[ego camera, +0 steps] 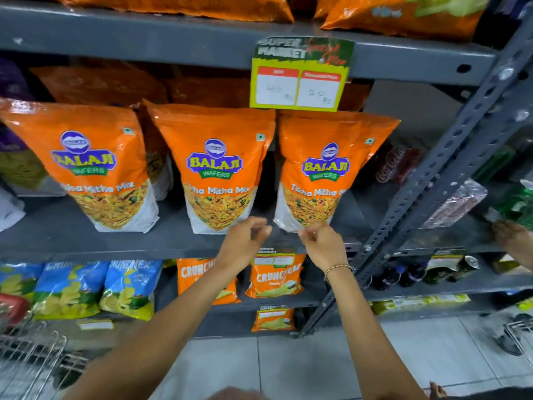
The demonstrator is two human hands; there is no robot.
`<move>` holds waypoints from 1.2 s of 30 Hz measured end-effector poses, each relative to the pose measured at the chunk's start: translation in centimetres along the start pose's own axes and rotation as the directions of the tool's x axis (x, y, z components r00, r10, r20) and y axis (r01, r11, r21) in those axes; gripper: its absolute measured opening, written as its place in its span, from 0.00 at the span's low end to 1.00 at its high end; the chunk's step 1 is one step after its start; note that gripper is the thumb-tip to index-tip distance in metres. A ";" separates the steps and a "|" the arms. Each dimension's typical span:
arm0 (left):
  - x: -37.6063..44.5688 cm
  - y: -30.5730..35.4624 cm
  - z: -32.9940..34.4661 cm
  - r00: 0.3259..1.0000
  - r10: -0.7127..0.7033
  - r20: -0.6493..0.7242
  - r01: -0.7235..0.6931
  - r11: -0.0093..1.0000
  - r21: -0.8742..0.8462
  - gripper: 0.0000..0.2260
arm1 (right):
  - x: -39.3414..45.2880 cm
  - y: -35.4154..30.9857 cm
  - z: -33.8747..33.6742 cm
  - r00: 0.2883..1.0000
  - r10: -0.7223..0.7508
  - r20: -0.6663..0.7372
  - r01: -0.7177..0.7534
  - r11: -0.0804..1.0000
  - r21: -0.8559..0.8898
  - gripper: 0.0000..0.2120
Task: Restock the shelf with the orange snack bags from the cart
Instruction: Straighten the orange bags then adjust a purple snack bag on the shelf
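Three orange snack bags stand upright in a row on the grey middle shelf [178, 223]: a left bag [86, 163], a middle bag [216, 166] and a right bag [326, 168]. More orange bags stand behind them in shadow. My left hand [245, 243] hovers just below the middle bag's bottom edge, fingers curled and apart, holding nothing. My right hand [323, 243] is at the bottom edge of the right bag, fingertips pinched close to it; I cannot tell whether they grip the bag. The wire cart [28, 353] shows at the lower left.
A yellow price tag [300, 79] hangs from the upper shelf edge. Blue and orange chip bags fill the shelf below. A perforated grey upright [427, 197] slants on the right, with bottles and cans beyond. Another person's hand [513, 241] rests on the right-hand shelf.
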State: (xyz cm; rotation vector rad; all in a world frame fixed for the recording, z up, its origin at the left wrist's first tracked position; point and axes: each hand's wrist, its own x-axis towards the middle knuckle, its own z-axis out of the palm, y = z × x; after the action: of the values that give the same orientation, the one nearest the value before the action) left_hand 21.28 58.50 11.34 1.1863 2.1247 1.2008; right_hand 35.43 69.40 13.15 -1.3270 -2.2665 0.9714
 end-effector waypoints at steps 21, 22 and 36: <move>-10.0 -25.7 -44.0 0.710 -0.343 -0.615 0.524 0.841 0.136 0.24 | -4.7 -35.7 35.8 0.772 -0.491 0.404 0.331 0.853 0.403 0.31; -9.5 -26.5 -45.5 0.724 -0.383 -0.574 0.545 0.828 0.135 0.26 | -2.9 -35.6 38.7 0.769 -0.473 0.431 0.315 0.866 0.389 0.39; -8.0 -29.4 -45.0 0.878 -0.321 -0.355 0.272 0.945 -0.183 0.27 | -5.2 -34.6 40.6 0.918 -0.343 0.199 0.202 0.836 0.511 0.23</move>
State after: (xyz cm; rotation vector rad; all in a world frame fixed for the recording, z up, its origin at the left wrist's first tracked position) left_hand -19.42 22.52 10.30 0.5697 2.3519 1.4853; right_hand -7.68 37.78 8.98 -0.6581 -2.1174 1.5657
